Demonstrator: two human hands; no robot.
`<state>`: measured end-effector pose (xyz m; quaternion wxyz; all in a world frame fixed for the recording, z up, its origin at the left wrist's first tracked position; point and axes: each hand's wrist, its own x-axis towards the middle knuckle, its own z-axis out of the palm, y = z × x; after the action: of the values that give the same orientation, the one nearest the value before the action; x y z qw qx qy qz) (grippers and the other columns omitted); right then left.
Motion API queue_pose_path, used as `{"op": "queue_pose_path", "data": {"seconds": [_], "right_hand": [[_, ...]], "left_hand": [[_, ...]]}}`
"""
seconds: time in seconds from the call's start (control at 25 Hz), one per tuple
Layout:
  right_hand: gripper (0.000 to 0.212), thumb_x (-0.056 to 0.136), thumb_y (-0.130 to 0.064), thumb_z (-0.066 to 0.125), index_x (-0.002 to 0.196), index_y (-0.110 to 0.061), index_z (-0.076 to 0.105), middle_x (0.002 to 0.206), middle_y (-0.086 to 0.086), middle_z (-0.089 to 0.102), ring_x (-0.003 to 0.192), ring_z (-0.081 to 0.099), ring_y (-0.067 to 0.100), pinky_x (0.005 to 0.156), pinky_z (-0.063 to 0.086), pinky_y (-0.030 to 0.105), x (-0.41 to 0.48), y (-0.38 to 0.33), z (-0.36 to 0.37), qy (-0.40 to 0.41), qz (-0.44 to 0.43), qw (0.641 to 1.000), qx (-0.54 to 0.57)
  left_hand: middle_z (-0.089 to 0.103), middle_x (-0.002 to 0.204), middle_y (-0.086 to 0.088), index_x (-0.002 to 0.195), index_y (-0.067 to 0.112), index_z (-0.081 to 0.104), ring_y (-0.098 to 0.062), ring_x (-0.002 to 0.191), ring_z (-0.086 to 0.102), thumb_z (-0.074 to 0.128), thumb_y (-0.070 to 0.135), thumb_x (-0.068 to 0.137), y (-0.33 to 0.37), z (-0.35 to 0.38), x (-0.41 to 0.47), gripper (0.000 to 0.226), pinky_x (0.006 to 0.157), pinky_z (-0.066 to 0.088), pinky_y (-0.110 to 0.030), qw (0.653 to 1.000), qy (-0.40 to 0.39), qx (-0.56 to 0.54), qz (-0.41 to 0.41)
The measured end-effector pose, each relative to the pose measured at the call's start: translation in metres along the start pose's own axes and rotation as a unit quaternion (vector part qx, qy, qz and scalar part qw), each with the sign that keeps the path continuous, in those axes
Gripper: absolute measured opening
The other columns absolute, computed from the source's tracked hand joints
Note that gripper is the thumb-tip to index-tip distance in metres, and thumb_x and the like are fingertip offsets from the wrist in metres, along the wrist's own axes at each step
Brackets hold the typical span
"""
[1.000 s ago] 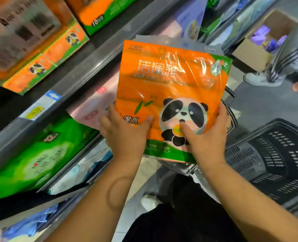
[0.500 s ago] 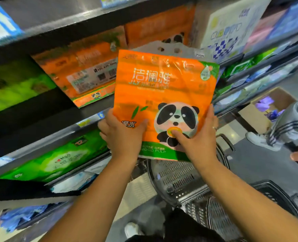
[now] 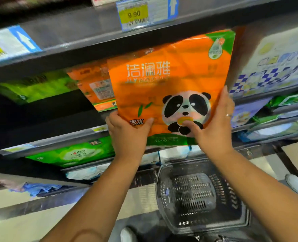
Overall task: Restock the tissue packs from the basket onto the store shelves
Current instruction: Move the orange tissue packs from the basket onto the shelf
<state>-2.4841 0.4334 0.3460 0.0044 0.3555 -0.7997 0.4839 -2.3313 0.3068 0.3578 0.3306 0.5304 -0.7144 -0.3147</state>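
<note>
Thumbs (image 3: 145,122) are pressing an orange panda-printed plastic tissue pack (image 3: 162,84). Left hand (image 3: 127,137) and right hand (image 3: 216,131) are clasping its lower corners beneath a dark metal shelf (image 3: 92,42).

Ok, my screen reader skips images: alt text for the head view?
The left hand and right hand grip an orange panda tissue pack at a shelf holding another orange pack. A 9.90 price tag is above, a dark basket below.

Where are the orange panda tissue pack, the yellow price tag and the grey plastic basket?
orange panda tissue pack (image 3: 162,88): head view, front, under the lettering.
yellow price tag (image 3: 133,13): head view, printed 9.90.
grey plastic basket (image 3: 193,194): head view, slotted floor.
</note>
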Motion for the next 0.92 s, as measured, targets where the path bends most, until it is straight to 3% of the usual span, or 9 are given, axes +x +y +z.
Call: {"op": "queue_pose_path", "data": {"seconds": [0.2,0.28,0.4,0.56,0.68,0.76,0.84,0.92], "right_hand": [[0.113,0.068,-0.016,0.087,0.151,-0.005,0.011,0.148,0.019,0.026,0.129,0.022,0.000,0.095,0.012,-0.010,0.027,0.002,0.016,-0.033,-0.013,0.999,0.029],[0.111,0.068,-0.018,0.088,0.150,-0.006,0.014,0.146,0.015,0.029,0.131,0.023,0.003,0.098,0.013,-0.007,0.041,-0.001,0.024,-0.031,-0.025,0.999,0.033],[0.106,0.069,-0.018,0.087,0.148,0.000,0.019,0.143,0.017,0.034,0.132,0.028,0.014,0.104,0.018,-0.001,0.063,0.000,0.033,-0.011,-0.064,0.997,0.048],[0.105,0.070,-0.018,0.086,0.149,-0.003,0.019,0.146,0.013,0.033,0.133,0.028,0.008,0.105,0.023,0.003,0.066,0.004,0.035,-0.005,-0.056,0.996,0.071],[0.115,0.067,-0.016,0.088,0.152,-0.009,0.012,0.153,0.009,0.025,0.140,0.022,0.013,0.102,0.019,-0.002,0.069,0.004,0.037,-0.034,-0.008,0.995,0.090],[0.116,0.063,-0.019,0.090,0.151,-0.018,0.015,0.149,0.005,0.032,0.137,0.031,0.015,0.109,0.031,0.015,0.078,0.002,0.033,-0.068,0.018,0.988,0.136],[0.104,0.066,-0.020,0.087,0.146,-0.024,0.022,0.140,-0.001,0.042,0.129,0.043,0.013,0.105,0.044,0.032,0.084,-0.002,0.024,-0.101,0.038,0.974,0.198],[0.093,0.071,-0.015,0.083,0.142,-0.023,0.025,0.132,0.000,0.048,0.121,0.051,0.012,0.095,0.051,0.026,0.078,-0.002,0.019,-0.119,0.055,0.968,0.213]], "left_hand": [[0.042,0.123,-0.008,0.123,0.007,0.034,-0.028,0.113,0.050,0.084,0.040,0.068,-0.009,0.007,0.007,0.081,0.091,0.048,-0.044,0.999,0.032,-0.015,-0.014],[0.041,0.122,-0.008,0.122,0.006,0.034,-0.027,0.112,0.050,0.083,0.037,0.069,-0.010,0.010,0.015,0.079,0.091,0.048,-0.046,0.998,0.052,-0.036,-0.011],[0.042,0.125,-0.012,0.124,0.003,0.034,-0.027,0.114,0.050,0.084,0.037,0.069,-0.008,0.014,0.029,0.082,0.090,0.046,-0.036,0.995,0.085,-0.053,-0.006],[0.043,0.124,-0.008,0.127,0.005,0.035,-0.023,0.111,0.051,0.085,0.037,0.066,-0.007,0.018,0.032,0.085,0.086,0.042,-0.027,0.993,0.101,-0.068,-0.009],[0.038,0.124,-0.001,0.137,0.018,0.030,-0.013,0.107,0.044,0.086,0.035,0.065,0.002,0.014,0.039,0.093,0.087,0.040,-0.028,0.993,0.079,-0.071,-0.058],[0.038,0.136,-0.003,0.146,0.029,0.014,-0.015,0.113,0.042,0.085,0.035,0.068,0.008,0.004,0.045,0.105,0.089,0.038,-0.031,0.998,0.026,-0.043,-0.047],[0.039,0.142,0.000,0.147,0.034,0.006,-0.018,0.121,0.043,0.080,0.037,0.073,0.010,-0.008,0.046,0.104,0.092,0.041,-0.034,0.998,-0.029,-0.048,-0.037],[0.042,0.139,0.004,0.144,0.033,0.011,-0.015,0.120,0.045,0.076,0.041,0.077,0.008,-0.015,0.037,0.093,0.091,0.045,-0.032,0.995,-0.048,-0.080,-0.044]]}}
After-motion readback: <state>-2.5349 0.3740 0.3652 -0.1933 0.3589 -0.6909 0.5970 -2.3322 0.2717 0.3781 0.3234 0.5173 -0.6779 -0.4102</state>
